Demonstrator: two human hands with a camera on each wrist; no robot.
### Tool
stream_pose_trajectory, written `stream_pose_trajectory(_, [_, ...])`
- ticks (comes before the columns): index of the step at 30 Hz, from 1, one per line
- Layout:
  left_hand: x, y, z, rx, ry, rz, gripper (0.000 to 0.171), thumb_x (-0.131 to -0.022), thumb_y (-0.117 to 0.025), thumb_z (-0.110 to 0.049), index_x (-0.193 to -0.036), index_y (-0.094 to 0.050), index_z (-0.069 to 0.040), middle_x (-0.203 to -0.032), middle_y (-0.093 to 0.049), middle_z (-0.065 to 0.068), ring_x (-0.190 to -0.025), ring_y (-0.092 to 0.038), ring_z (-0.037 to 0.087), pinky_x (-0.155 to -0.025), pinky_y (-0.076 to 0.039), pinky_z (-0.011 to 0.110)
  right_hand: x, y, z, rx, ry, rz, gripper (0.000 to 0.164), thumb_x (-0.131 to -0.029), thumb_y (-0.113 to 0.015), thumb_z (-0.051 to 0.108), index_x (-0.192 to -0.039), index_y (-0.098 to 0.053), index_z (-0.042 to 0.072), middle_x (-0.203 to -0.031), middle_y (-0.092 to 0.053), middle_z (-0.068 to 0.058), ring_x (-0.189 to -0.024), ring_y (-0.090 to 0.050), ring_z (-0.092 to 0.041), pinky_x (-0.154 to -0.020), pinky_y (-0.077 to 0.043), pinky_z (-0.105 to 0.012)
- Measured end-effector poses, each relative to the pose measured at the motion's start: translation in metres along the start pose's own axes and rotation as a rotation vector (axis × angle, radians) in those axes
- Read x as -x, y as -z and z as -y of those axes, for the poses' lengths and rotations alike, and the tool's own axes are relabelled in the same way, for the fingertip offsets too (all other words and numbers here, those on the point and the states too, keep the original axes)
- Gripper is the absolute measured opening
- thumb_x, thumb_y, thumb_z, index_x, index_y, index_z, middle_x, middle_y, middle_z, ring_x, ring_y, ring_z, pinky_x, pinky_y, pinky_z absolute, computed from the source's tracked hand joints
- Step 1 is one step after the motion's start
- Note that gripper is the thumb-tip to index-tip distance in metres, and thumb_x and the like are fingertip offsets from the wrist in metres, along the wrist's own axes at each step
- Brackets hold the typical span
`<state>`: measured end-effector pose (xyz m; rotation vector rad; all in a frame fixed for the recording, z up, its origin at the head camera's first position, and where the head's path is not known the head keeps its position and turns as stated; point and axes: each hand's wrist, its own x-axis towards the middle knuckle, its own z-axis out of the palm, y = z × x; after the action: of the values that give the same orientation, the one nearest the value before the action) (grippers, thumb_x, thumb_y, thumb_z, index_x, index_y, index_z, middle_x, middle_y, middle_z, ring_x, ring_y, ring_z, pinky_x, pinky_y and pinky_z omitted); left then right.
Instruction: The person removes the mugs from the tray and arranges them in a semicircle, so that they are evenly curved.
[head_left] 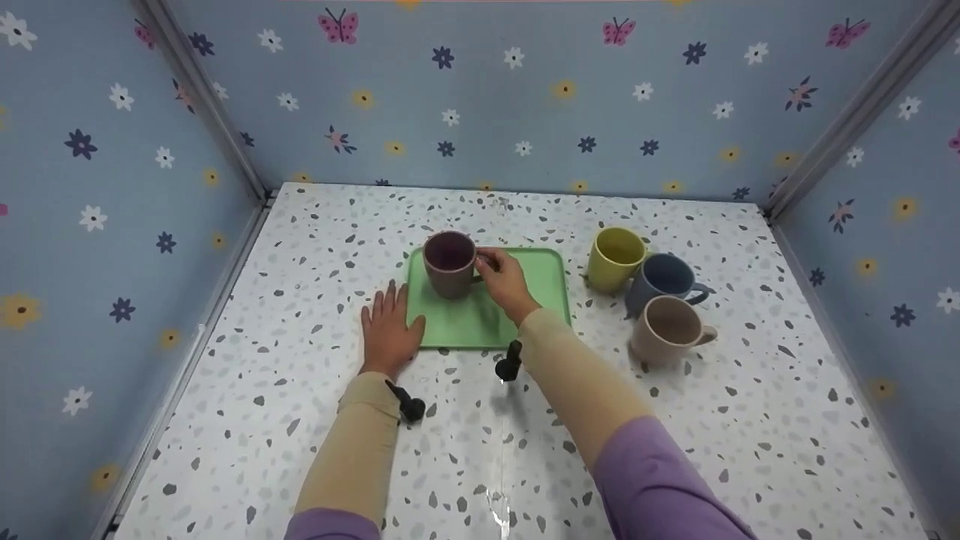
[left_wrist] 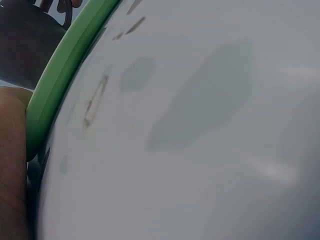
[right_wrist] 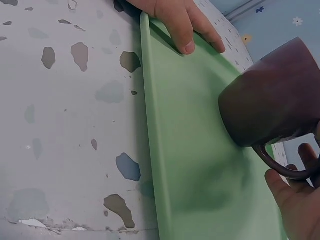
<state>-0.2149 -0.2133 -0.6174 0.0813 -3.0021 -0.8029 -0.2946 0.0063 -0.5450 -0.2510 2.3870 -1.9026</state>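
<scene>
My right hand (head_left: 510,286) grips the handle of a dark maroon mug (head_left: 452,279), fingers curled through it. The mug is upright over the left back part of a light green rectangular tray (head_left: 457,330). In the right wrist view, the mug's base (right_wrist: 235,122) is close to the tray's surface; whether it touches I cannot tell. Fingers spread and straight, my left hand (head_left: 390,334) lies at the tray's left edge, its thumb over the rim. Only part of that hand shows in the left wrist view, beside the green rim (left_wrist: 60,70).
Right of the tray stand a yellow mug (head_left: 611,262), a blue-grey mug (head_left: 651,289) and a beige mug (head_left: 660,345), close together. The speckled white table (head_left: 450,450) is bordered by flowered wall panels (head_left: 480,97) at the back and both sides.
</scene>
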Motion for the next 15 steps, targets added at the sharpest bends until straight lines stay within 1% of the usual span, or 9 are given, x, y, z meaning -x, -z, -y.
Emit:
stream_pose_trajectory(2, [-0.0001,-0.0008,0.0,-0.005,-0.006,-0.003,0.072,-0.104,-0.041,-0.044,-0.163,-0.018,-0.009,-0.17,-0.01,0.014,-0.155,-0.003,0.037,-0.122,0.005,0.057,0.0004,-0.0011,-0.0011,-0.006,-0.018,-0.031,0.027,-0.103,-0.059,0.012,-0.127,-0.065,0.001,-0.113,-0.067,-0.01,-0.099,-0.058,-0.014,-0.082,-0.049,-0.026])
stream_pose_trajectory(5, [-0.0006,-0.001,-0.0005,-0.014,-0.004,0.005,0.073,-0.104,-0.041,-0.044,-0.163,-0.017,-0.01,-0.17,-0.009,0.013,-0.155,-0.002,0.036,-0.122,0.005,0.056,0.0002,-0.0011,-0.0016,0.002,-0.047,-0.053,0.024,-0.103,-0.059,0.012,-0.123,-0.066,0.002,-0.107,-0.065,-0.007,-0.092,-0.056,-0.012,-0.075,-0.048,-0.024])
stream_pose_trajectory(9, [-0.0013,0.0003,-0.0018,-0.016,0.003,0.011,0.072,-0.104,-0.04,-0.044,-0.163,-0.016,-0.011,-0.17,-0.009,0.013,-0.156,-0.002,0.035,-0.122,0.006,0.056,0.0003,-0.0007,0.0003,0.024,-0.069,-0.068,0.02,-0.103,-0.06,0.012,-0.118,-0.067,0.003,-0.104,-0.063,-0.006,-0.09,-0.055,-0.012,-0.073,-0.048,-0.024])
stream_pose_trajectory(15, [0.0003,0.0018,-0.0003,-0.016,0.014,0.018,0.073,-0.104,-0.04,-0.045,-0.163,-0.016,-0.011,-0.17,-0.008,0.012,-0.156,-0.001,0.035,-0.122,0.007,0.056,0.0042,-0.0027,-0.0008,0.014,-0.074,-0.093,0.017,-0.101,-0.061,0.011,-0.114,-0.066,0.002,-0.104,-0.065,-0.006,-0.092,-0.058,-0.013,-0.074,-0.051,-0.025])
